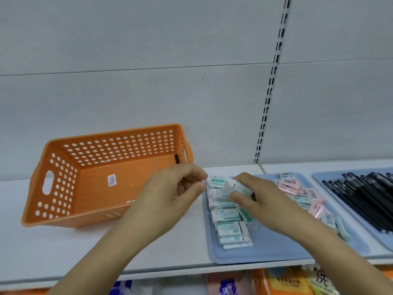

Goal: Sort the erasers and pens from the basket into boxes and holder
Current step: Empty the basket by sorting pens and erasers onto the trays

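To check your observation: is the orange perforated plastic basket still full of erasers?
No: the orange perforated plastic basket shows a bare floor with only a label sticker and one dark pen leaning in its far corner.

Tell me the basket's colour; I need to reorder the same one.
Orange, with round holes in its walls: the basket shows plainly in the head view.

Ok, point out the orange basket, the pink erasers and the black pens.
orange basket [85,189]: head view, on its bare floor, left of the sticker.
pink erasers [291,185]: head view, on a pink wrapper in the blue tray.
black pens [365,196]: head view, on the barrels mid-pile.
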